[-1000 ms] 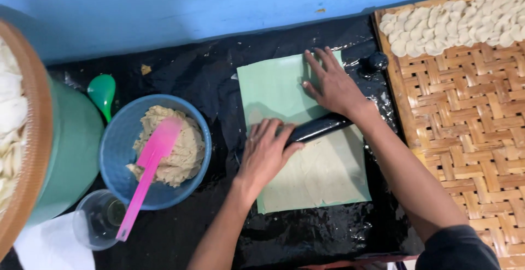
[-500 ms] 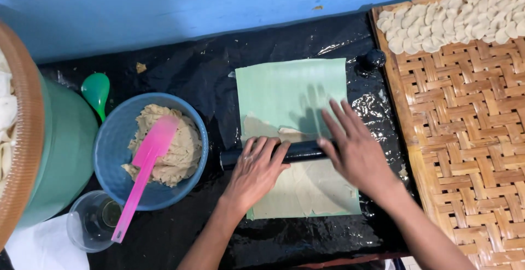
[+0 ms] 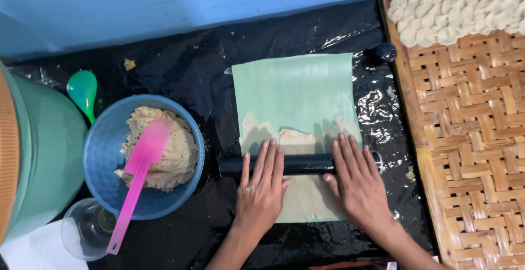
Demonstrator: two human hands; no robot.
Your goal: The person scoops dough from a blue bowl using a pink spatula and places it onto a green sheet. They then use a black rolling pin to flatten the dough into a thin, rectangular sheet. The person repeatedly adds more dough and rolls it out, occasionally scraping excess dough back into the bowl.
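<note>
I have both hands flat on the rolling pin (image 3: 298,164), palms down and fingers spread; neither is curled around it. The left hand (image 3: 262,190) presses near the pin's left half, the right hand (image 3: 358,180) near its right end. The black pin lies crosswise over the green sheet (image 3: 292,89), in its lower half.

Dough (image 3: 306,196) is spread thin and beige on the sheet. It covers the part under and below the pin, and a ragged edge (image 3: 290,136) reaches just above it. The upper half of the sheet is bare green. My judgement: the flattening is roughly half done, and the spread has yet to reach the far edge and corners.

The sheet rests on a surface covered in black plastic (image 3: 180,62). To the left stands a blue bowl (image 3: 101,155) holding more dough (image 3: 180,155), with a pink spatula (image 3: 136,177) leaning in it. A clear glass (image 3: 82,229) sits just below the bowl, a green spoon (image 3: 83,89) above it, and a green bucket (image 3: 38,160) at the far left. To the right lies a woven tray (image 3: 470,138) with pale shaped pieces (image 3: 454,10) ranked along its top.
</note>
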